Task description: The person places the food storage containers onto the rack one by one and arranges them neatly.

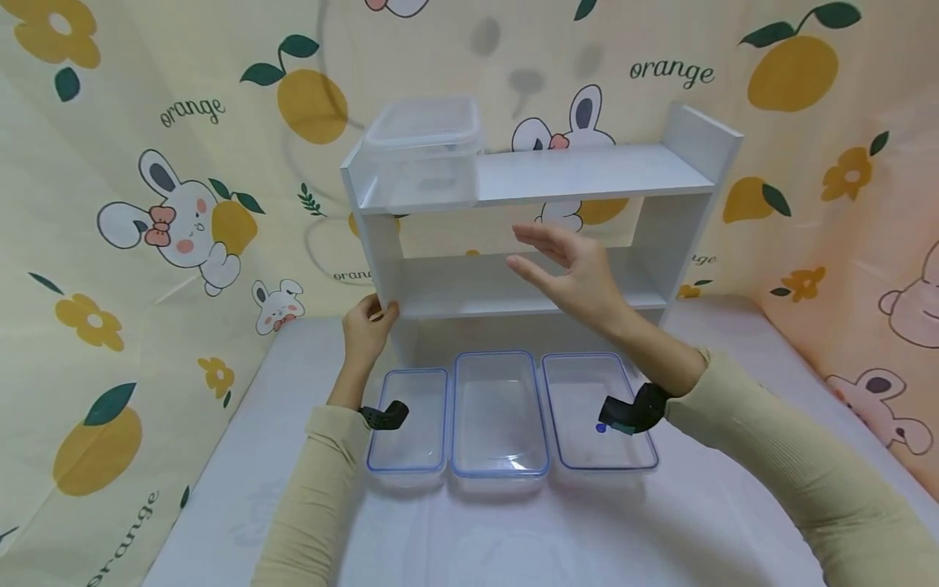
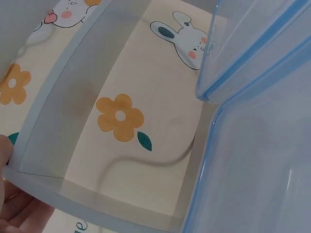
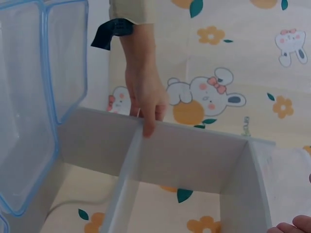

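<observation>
A white shelf unit (image 1: 528,287) with a top board and a middle board stands against the wall. My left hand (image 1: 368,333) grips the front edge of its left side panel, thumb in front and fingers around the outer side. In the right wrist view that same left hand (image 3: 148,94) shows at the panel where the middle board meets it. Held up before the shelf opening, my right hand (image 1: 575,273) has its fingers extended, thumb apart, and nothing in it. A frosted clear plastic container (image 1: 425,155) sits on the top board's left end.
Before the shelf, three clear food containers with blue rims lie in a row: a left one (image 1: 408,420), a middle one (image 1: 500,416) and a right one (image 1: 587,408) partly behind my right wrist. White cloth (image 1: 242,505) covers the table; a printed cloth backdrop (image 1: 293,204) surrounds it.
</observation>
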A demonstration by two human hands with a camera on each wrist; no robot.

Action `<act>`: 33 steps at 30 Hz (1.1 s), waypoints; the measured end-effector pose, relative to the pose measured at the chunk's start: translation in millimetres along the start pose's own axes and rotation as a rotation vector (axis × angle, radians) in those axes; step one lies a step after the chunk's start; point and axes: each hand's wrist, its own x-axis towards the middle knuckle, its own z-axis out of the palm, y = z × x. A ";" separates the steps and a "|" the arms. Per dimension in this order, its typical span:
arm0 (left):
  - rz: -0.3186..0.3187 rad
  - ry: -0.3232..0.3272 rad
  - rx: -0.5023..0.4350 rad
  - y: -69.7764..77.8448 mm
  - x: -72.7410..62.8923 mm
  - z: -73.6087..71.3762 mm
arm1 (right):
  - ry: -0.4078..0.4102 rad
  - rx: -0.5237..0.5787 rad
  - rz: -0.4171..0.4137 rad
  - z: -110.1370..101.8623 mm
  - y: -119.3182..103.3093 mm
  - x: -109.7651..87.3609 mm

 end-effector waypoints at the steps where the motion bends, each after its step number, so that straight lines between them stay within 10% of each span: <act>1: -0.002 -0.003 0.000 5.4 -2.7 -0.7 | 0.002 0.004 -0.003 -0.4 0.7 -1.4; 10: -0.038 -0.050 -0.057 39.6 -19.6 -6.4 | 0.006 -0.003 0.034 -7.6 12.8 -15.3; 19: -0.021 -0.036 -0.100 0.4 -0.6 2.6 | -0.045 -0.029 0.118 -12.7 25.9 -30.5; 33: 0.176 0.087 -0.060 17.2 3.4 -0.1 | -0.080 -0.052 0.167 -12.5 51.2 -65.0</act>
